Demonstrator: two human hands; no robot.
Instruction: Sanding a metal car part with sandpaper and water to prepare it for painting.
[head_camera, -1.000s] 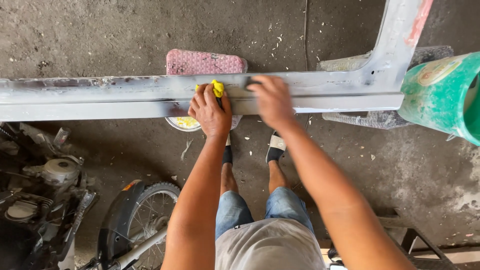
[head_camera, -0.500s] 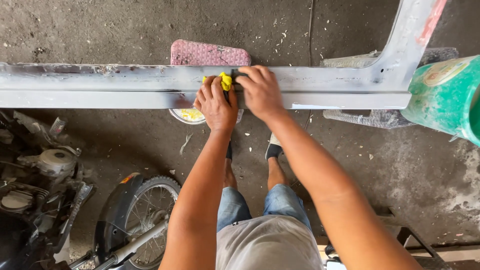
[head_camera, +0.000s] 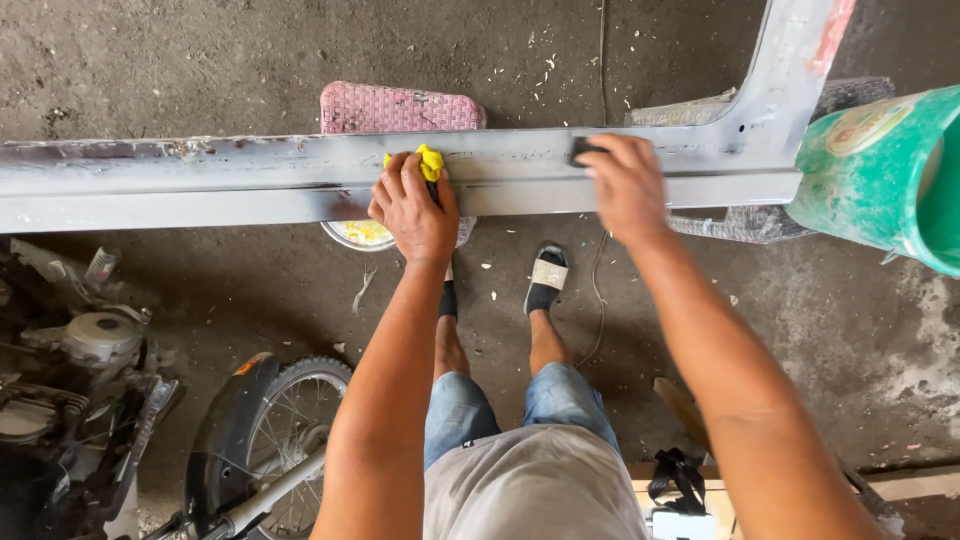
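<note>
panel (head_camera: 250, 185): long grey metal, looks stiff and heavy, spans the view | bowl (head_camera: 362, 236): under panel, yellow paste inside | left hand (head_camera: 412, 208): closed on soft yellow wad (head_camera: 430, 160), pressed to panel | right hand (head_camera: 625, 185): flat over small dark block (head_camera: 584, 150) | bucket (head_camera: 885, 180): green, tipped, contents unseen

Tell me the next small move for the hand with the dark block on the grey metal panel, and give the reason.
Probably draw the right hand, pressing the small dark sanding block, back leftward along the long grey metal panel toward the left hand, which holds a yellow rag. The block sits near the panel's upright corner post, so little flat run is left to the right.
</note>
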